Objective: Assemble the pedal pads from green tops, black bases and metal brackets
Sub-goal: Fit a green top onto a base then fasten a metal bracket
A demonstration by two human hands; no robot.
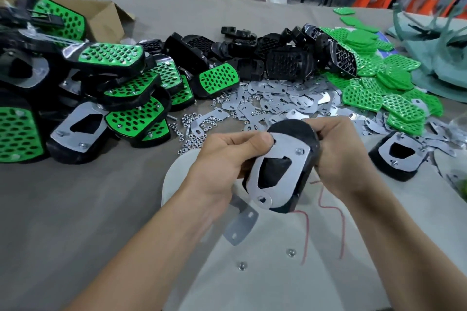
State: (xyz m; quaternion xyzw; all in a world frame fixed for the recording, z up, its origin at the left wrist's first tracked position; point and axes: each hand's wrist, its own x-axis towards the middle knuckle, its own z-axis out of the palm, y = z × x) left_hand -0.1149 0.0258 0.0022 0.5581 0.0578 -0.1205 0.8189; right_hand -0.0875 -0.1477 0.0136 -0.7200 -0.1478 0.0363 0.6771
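Note:
Both hands hold one black pedal base [305, 171] above my lap, its back turned up. A metal bracket [285, 159] lies on that back with a nut [300, 151] at its upper corner. My left hand [222, 159] grips the pad's left edge, thumb pressed on the bracket's top. My right hand [338, 156] curls round the pad's right side. A second small metal plate [241, 226] sticks out below my left hand. Two loose nuts [242, 265] lie on the white cloth [278, 272].
Finished green-topped pads [111, 58] are heaped at the left beside a cardboard box [106, 17]. Black bases [278, 55] lie at the back centre, loose brackets and nuts [278, 101] in the middle, green tops [374, 83] at the right. One bracketed pad [401, 156] sits right.

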